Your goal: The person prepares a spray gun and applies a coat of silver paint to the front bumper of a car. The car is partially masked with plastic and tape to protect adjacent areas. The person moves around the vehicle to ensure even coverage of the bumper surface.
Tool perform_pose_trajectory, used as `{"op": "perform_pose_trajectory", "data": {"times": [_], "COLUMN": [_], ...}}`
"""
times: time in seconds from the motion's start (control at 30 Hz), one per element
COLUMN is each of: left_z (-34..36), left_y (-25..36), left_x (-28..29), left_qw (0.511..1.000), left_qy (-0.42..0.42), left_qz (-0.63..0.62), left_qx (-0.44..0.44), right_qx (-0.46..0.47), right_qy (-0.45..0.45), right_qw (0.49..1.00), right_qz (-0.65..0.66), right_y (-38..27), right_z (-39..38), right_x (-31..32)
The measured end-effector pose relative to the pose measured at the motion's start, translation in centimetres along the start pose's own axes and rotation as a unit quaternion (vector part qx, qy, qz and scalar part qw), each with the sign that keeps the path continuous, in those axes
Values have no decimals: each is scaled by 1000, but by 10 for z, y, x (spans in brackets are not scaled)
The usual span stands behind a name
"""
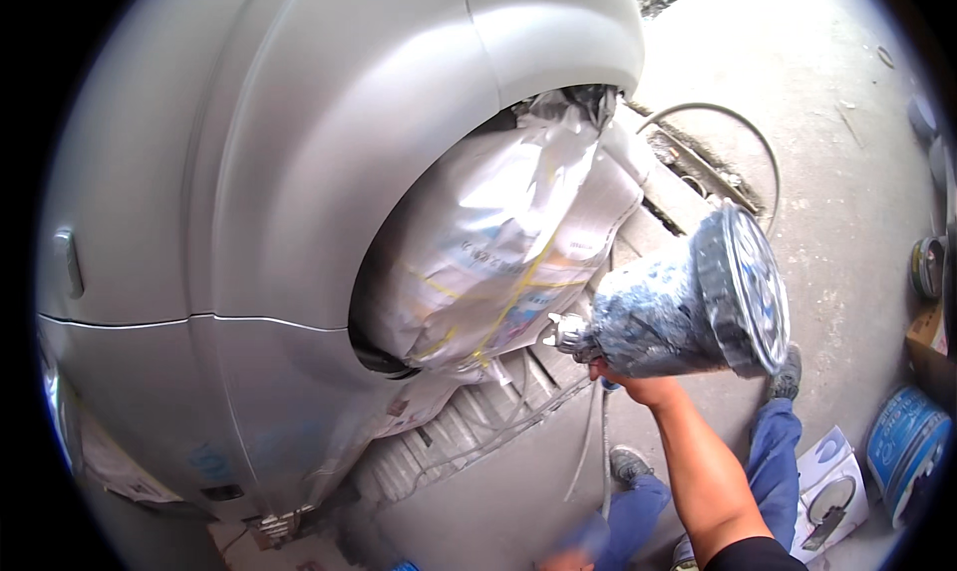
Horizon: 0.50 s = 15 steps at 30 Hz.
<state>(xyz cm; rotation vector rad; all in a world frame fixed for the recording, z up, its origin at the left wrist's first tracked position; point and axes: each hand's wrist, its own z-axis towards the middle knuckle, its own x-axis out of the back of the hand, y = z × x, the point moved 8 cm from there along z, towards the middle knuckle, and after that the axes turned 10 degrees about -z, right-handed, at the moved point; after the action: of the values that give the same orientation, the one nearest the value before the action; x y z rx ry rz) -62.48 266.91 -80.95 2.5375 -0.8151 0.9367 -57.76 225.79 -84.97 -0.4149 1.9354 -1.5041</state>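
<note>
Head view: the right hand is clenched round the grip of a spray gun, its paint-flecked cup tilted toward the masked wheel of a silver car body; the left hand is out of frame, so its state cannot be told. Risks, as judged — crinkled, yellow-taped newspaper could lift and admit overspray; the trailing hose might snag. Panels are smooth and satin — the concrete floor is gritty.

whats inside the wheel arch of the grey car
The wheel arch is filled with newspaper held by yellow tape. Whatever is behind the paper is covered. The right hand holds a spray gun beside it.
</note>
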Motion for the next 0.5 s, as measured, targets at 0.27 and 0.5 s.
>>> {"op": "perform_pose_trajectory", "data": {"times": [0.27, 0.5], "left_z": [6, 2], "left_y": [-19, -35], "left_x": [-9, -39], "left_qw": [998, 992], "left_qy": [0, 26], "left_qz": [11, 36], "left_qx": [-54, -114], "right_qx": [-10, -61], "right_qy": [222, 213], "right_qw": [929, 949], "right_qz": [297, 226], "right_y": [10, 28], "right_z": [-1, -28], "right_x": [68, 67]}}
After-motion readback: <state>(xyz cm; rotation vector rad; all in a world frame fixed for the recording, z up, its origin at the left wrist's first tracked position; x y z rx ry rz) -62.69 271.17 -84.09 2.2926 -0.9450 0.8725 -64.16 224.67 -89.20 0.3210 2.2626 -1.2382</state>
